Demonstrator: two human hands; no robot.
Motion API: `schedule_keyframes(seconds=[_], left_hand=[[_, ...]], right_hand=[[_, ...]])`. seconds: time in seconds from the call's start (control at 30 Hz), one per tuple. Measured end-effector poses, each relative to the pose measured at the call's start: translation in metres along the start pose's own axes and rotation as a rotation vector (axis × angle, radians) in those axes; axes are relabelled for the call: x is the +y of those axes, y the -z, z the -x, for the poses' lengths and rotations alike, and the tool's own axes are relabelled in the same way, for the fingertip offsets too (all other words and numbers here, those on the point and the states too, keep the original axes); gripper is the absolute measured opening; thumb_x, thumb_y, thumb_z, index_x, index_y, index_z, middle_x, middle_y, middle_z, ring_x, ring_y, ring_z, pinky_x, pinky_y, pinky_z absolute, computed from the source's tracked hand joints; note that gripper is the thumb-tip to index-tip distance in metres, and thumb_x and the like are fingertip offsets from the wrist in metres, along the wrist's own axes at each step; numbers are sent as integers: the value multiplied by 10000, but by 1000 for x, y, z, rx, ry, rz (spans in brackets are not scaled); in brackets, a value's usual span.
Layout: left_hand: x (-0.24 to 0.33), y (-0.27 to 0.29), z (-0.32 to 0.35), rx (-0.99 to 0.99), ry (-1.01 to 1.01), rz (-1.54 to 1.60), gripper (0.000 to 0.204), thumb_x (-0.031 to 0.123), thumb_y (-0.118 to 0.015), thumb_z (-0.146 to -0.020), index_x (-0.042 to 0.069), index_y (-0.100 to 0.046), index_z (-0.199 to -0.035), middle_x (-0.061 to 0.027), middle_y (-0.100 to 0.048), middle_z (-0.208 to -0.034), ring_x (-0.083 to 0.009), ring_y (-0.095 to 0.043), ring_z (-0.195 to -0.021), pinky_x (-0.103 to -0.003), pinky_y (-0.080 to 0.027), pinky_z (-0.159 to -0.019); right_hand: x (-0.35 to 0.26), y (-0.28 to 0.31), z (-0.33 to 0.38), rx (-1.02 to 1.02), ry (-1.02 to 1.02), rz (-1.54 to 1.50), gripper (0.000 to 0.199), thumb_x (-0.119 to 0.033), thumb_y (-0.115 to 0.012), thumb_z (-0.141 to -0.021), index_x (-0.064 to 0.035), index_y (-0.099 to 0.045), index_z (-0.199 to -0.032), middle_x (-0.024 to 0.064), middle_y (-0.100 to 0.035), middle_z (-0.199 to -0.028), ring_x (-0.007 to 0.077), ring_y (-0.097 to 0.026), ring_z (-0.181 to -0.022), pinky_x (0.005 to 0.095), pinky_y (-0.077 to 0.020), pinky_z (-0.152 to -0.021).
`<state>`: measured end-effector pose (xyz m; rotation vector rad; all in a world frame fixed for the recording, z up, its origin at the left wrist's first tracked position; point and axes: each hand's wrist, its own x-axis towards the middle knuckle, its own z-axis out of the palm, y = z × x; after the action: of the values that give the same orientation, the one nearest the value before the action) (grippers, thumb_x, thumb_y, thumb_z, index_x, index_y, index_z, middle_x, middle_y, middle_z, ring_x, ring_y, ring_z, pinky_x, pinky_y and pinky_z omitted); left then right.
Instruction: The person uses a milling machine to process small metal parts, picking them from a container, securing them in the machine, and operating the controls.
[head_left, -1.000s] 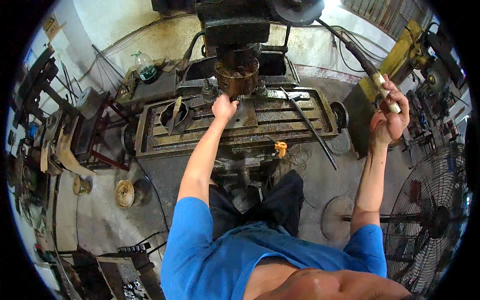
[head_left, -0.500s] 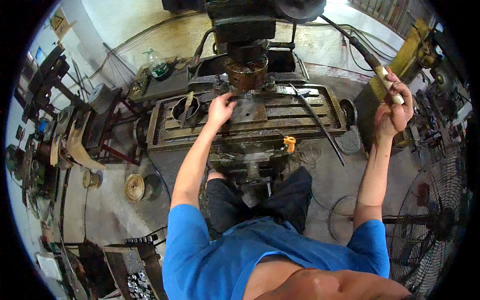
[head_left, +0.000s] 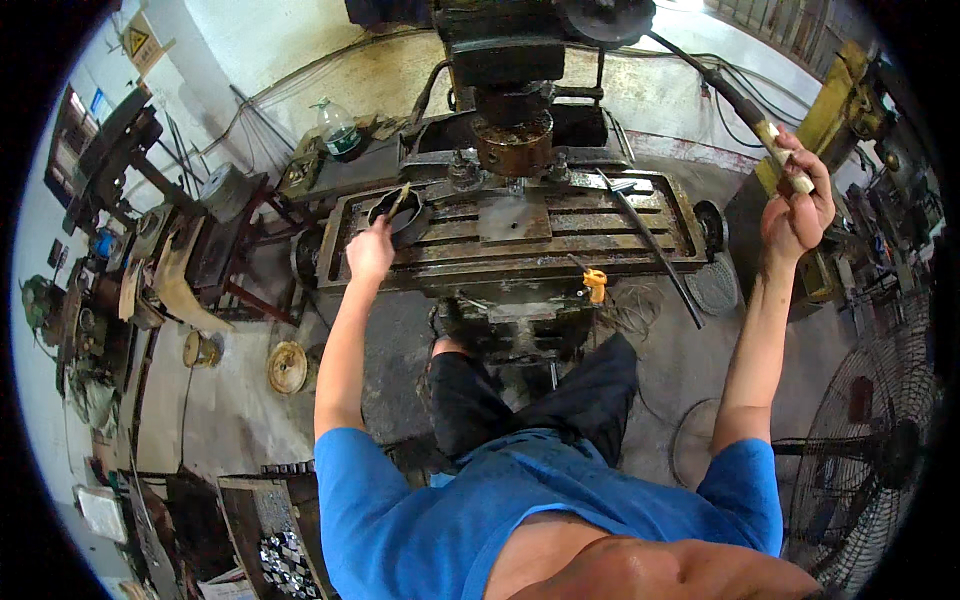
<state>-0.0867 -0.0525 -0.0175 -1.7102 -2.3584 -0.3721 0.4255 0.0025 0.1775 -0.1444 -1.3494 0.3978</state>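
My left hand (head_left: 371,253) is at the near left side of a round dark pot (head_left: 413,226) on the machine table. Its fingers are closed around the near end of a brush (head_left: 401,196), whose pale far end slants over the pot. My right hand (head_left: 803,205) is raised at the right, wrapped round the pale grip of a long lever (head_left: 745,108) that runs up to the machine head. Under the spindle, a rusty round cutter head (head_left: 513,142) stands above a flat metal plate (head_left: 514,217) on the slotted table (head_left: 590,248).
A black rod (head_left: 655,250) lies across the table's right part, sticking out over the front edge. An orange-handled tool (head_left: 595,285) hangs at that edge. Clamps (head_left: 463,172) flank the cutter. A plastic bottle (head_left: 338,130) stands behind left. A large fan (head_left: 880,450) is at lower right.
My left hand has moved left and nearer, from beside the cutter to the pot, and has closed on the brush. My right hand stays on the lever. The view has shifted slightly.
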Motion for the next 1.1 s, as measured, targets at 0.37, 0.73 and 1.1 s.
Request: schedule_keyframes(seconds=[0.37, 0.73, 1.1], left_hand=[[130, -36, -24, 204, -26, 823, 234, 199, -511, -820, 27, -625, -932, -197, -612, -774, -351, -599, -763, -404, -466, -659], [152, -62, -35, 168, 10, 725, 196, 197, -528, -800, 86, -637, -919, -166, -620, -797, -351, -596, -771, -429, -472, -656], [139, -56, -26, 79, -13, 846, 219, 186, -552, -801, 44, -642, -940, -172, -630, -823, -317, -614, -792, -380, -473, -686]], right_hand=[[5, 6, 7, -25, 29, -6, 351, -16, -367, -573, 60, -553, -862, 227, -566, -943, 341, -513, -1015, 539, -226, -1021], [8, -4, 13, 42, 65, -60, 368, -21, -376, -530, 66, -558, -838, 215, -573, -905, 313, -544, -949, 547, -199, -1031], [8, 1, 29, 24, -4, -23, 308, -44, -397, -579, 43, -556, -828, 206, -564, -929, 316, -519, -1009, 526, -187, -1043]])
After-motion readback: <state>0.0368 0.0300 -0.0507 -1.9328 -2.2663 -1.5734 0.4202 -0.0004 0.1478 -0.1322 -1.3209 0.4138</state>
